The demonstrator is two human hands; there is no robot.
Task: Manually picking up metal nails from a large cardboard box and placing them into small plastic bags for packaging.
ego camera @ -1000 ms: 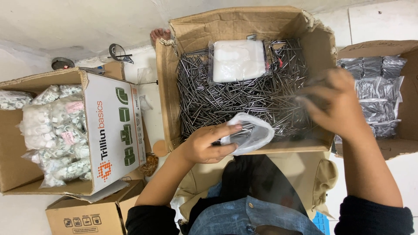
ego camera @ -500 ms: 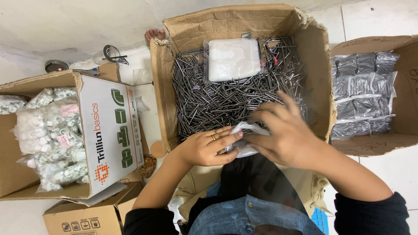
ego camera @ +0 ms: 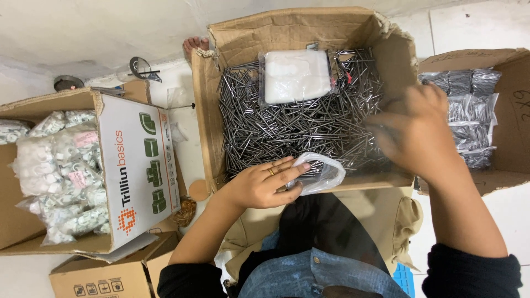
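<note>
the left hand [ego camera: 259, 185] pinches the small clear bag [ego camera: 317, 172] open at the near rim of the cardboard box [ego camera: 309, 27]. the right hand [ego camera: 414, 132], blurred over the loose nails [ego camera: 292, 127], can't be read as clenched or released. sharp tips could tear the thin bag or prick fingers.

right hand [ego camera: 413, 128] blurred, grasp unclear

Nails [ego camera: 298, 127] in box [ego camera: 386, 49], bag [ego camera: 317, 171] at front
</note>
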